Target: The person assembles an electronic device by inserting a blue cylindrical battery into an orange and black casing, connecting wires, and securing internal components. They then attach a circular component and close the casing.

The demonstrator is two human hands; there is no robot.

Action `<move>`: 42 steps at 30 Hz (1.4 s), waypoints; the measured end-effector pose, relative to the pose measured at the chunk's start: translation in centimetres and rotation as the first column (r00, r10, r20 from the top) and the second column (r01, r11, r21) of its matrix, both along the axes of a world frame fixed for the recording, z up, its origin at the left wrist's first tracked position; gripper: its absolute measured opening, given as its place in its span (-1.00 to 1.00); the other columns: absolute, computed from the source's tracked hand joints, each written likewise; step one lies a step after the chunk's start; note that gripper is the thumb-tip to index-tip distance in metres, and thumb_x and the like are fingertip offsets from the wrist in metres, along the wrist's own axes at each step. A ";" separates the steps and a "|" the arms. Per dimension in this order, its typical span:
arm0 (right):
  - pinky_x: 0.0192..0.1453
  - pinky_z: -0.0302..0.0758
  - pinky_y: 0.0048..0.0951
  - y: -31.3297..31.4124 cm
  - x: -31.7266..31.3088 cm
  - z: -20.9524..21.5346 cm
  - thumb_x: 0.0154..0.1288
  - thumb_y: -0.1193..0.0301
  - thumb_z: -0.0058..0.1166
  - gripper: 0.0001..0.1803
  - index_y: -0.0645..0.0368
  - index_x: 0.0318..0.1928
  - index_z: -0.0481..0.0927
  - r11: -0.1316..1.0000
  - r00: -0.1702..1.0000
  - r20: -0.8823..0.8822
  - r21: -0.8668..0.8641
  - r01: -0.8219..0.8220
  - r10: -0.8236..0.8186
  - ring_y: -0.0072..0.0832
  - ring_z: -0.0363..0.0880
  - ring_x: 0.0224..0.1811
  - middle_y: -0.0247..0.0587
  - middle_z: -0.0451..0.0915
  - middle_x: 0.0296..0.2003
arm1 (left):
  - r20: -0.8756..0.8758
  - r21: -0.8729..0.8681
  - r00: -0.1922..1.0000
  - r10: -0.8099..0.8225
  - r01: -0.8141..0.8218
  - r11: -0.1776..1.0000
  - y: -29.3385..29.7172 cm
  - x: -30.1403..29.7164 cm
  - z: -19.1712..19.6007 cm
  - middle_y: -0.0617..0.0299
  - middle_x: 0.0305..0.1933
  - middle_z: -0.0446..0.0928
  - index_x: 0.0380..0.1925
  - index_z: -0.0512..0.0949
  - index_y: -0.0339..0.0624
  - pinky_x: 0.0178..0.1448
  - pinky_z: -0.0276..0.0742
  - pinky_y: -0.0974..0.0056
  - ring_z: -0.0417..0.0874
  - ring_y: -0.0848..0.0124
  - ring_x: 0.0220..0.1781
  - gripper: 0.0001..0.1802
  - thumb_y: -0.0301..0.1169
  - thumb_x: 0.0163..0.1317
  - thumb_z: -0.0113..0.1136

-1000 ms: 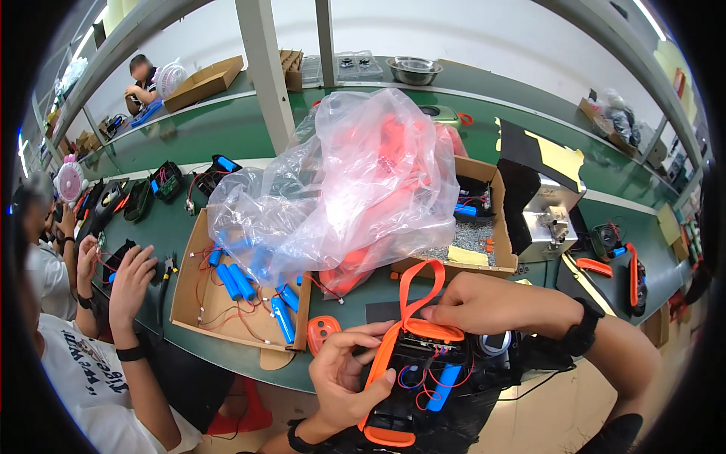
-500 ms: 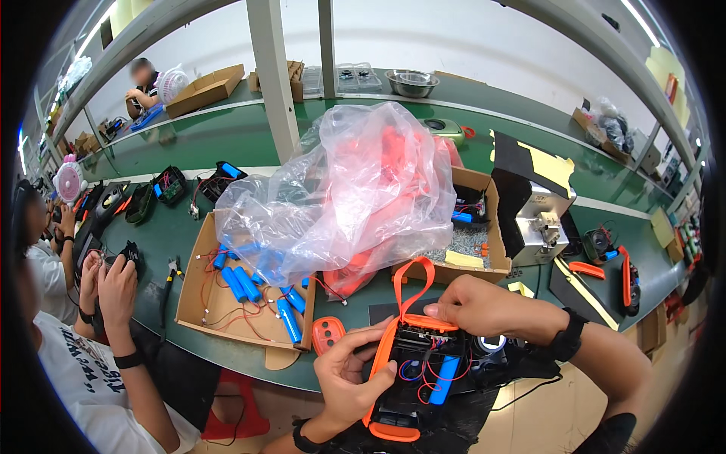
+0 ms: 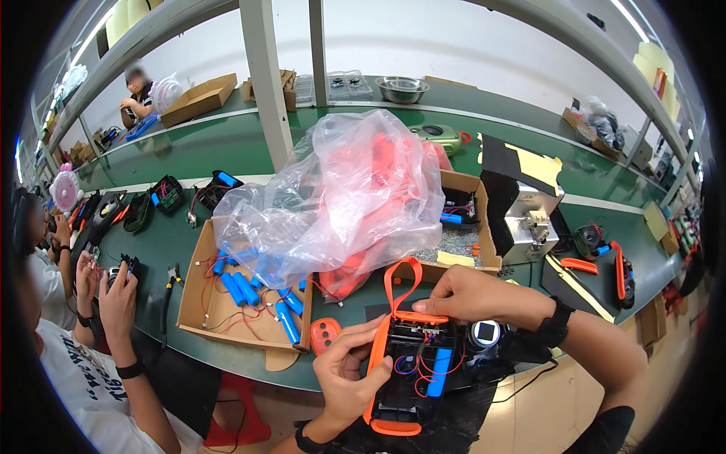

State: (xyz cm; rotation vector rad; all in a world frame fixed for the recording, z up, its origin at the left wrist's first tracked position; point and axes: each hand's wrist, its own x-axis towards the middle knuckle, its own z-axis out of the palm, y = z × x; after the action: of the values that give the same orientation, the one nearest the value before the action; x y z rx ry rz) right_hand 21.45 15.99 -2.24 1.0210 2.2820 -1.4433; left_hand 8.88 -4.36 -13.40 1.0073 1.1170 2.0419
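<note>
Wired blue batteries [image 3: 287,323] are kept in the brown box [image 3: 200,299], some of them piled on each other. Its far right part is covered by a big clear bag [image 3: 302,208], and orange-red things [image 3: 382,159] are held inside the bag. To the right of the brown box, past the bag, a second box [image 3: 488,231] is filled with grey bits [image 3: 451,240], a yellow piece [image 3: 454,259] and a black part [image 3: 461,210]. Just off the brown box's right side, a flat orange piece [image 3: 325,335] is laid down.

The orange-edged case [image 3: 407,387] is held to the right of the brown box and closer to the body. Its open side is turned up, so wires [image 3: 406,365] and one blue battery [image 3: 437,372] can be seen in it. Its long way is pointed away from the body, with the far end leaned a little to the right. The strap loop [image 3: 402,285] is fixed at that end.

The case's left side is gripped by the left hand [image 3: 349,378], with the thumb laid on the rim. The right hand [image 3: 473,297] is curled at the far end, by the strap; its fingertips are partly hidden, so it cannot be told if anything is pinched.
</note>
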 end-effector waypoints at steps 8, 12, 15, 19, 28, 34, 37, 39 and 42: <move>-0.53 0.06 -0.53 0.2 0.4 -2.4 0.59 0.07 0.24 -0.44 0.14 -0.56 0.64 0.988 0.991 -0.109 -0.141 0.066 -0.082 -0.75 0.14 -0.61 -0.61 0.33 -0.64 | -0.008 -0.006 1.000 0.000 0.000 1.000 0.0 -0.1 0.1 -0.24 0.34 0.54 0.15 0.58 -0.55 0.48 0.61 0.10 0.63 0.09 0.40 -0.53 -0.79 0.19 0.35; -0.54 0.07 -0.52 -0.1 0.4 -2.3 0.62 0.08 0.19 -0.45 0.14 -0.53 0.62 0.981 0.991 -0.102 -0.179 0.069 -0.089 -0.76 0.16 -0.60 -0.61 0.35 -0.62 | -0.002 -0.010 1.000 -0.006 0.006 1.000 0.0 0.0 0.2 -0.24 0.34 0.53 0.15 0.59 -0.56 0.48 0.61 0.10 0.63 0.09 0.40 -0.52 -0.80 0.18 0.34; -0.53 0.13 -0.35 -0.6 0.3 -2.5 0.58 0.05 0.21 -0.40 0.26 -0.54 0.66 1.000 0.991 -0.135 -0.006 0.015 -0.016 -0.61 0.20 -0.63 -0.45 0.33 -0.70 | -0.005 -0.012 1.000 -0.007 0.007 1.000 -0.1 0.0 0.2 -0.25 0.34 0.53 0.15 0.60 -0.56 0.48 0.61 0.11 0.64 0.09 0.39 -0.52 -0.80 0.18 0.35; -0.49 0.20 -0.26 -0.1 0.4 -3.0 0.59 0.03 0.17 -0.39 0.30 -0.49 0.65 0.992 0.989 -0.121 0.107 -0.073 0.085 -0.53 0.26 -0.61 -0.33 0.35 -0.69 | -0.003 -0.020 1.000 -0.008 0.008 1.000 -0.2 0.0 0.2 -0.26 0.34 0.54 0.14 0.60 -0.57 0.47 0.62 0.11 0.64 0.10 0.38 -0.53 -0.80 0.17 0.35; -0.49 0.23 -0.23 -0.4 0.0 -2.7 0.61 0.05 0.14 -0.40 0.31 -0.48 0.64 0.988 0.988 -0.112 0.126 -0.089 0.104 -0.53 0.31 -0.62 -0.27 0.39 -0.68 | 0.021 -0.038 1.000 -0.007 0.008 0.999 -0.4 0.1 0.4 -0.28 0.34 0.55 0.14 0.59 -0.57 0.45 0.63 0.13 0.66 0.12 0.36 -0.53 -0.79 0.17 0.35; -0.51 0.16 -0.45 -1.0 0.3 -2.5 0.61 0.09 0.16 -0.54 0.14 -0.38 0.76 0.934 0.968 -0.104 -0.304 0.187 -0.228 -0.71 0.32 -0.60 -0.51 0.52 -0.58 | -0.046 -0.008 0.998 0.049 -0.049 0.999 -0.4 0.3 0.2 -0.27 0.32 0.57 0.14 0.60 -0.55 0.40 0.64 0.16 0.68 0.15 0.33 -0.51 -0.75 0.16 0.39; -0.51 0.15 -0.56 -1.0 0.2 -2.2 0.60 0.12 0.17 -0.62 0.10 -0.29 0.80 0.903 0.957 -0.091 -0.366 0.226 -0.276 -0.77 0.37 -0.57 -0.55 0.60 -0.51 | -0.041 -0.008 0.998 0.056 -0.056 0.998 -0.4 0.2 0.2 -0.25 0.31 0.58 0.14 0.60 -0.53 0.39 0.64 0.16 0.69 0.16 0.32 -0.51 -0.74 0.16 0.40; -0.51 0.18 -0.60 -1.3 0.0 -1.9 0.60 0.13 0.18 -0.64 0.12 -0.24 0.81 0.889 0.948 -0.085 -0.382 0.254 -0.307 -0.77 0.43 -0.55 -0.51 0.66 -0.47 | -0.045 -0.002 0.998 0.049 -0.049 0.999 -0.3 0.2 0.0 -0.23 0.32 0.58 0.14 0.60 -0.52 0.40 0.64 0.17 0.69 0.16 0.32 -0.51 -0.75 0.16 0.39; -0.48 0.26 -0.66 -1.7 -0.3 -1.8 0.60 0.15 0.17 -0.65 0.14 -0.20 0.82 0.877 0.939 -0.098 -0.398 0.267 -0.331 -0.78 0.53 -0.50 -0.46 0.73 -0.39 | -0.042 -0.021 0.999 0.022 -0.023 1.000 -0.2 0.0 0.2 -0.20 0.32 0.57 0.14 0.60 -0.50 0.41 0.64 0.17 0.69 0.17 0.33 -0.51 -0.75 0.16 0.38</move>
State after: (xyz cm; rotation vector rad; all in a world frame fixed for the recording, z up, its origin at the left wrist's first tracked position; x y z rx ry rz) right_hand 21.17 14.33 -4.04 1.2032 1.8805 -2.0675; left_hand 8.92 -4.58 -13.21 1.0358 1.1742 2.0308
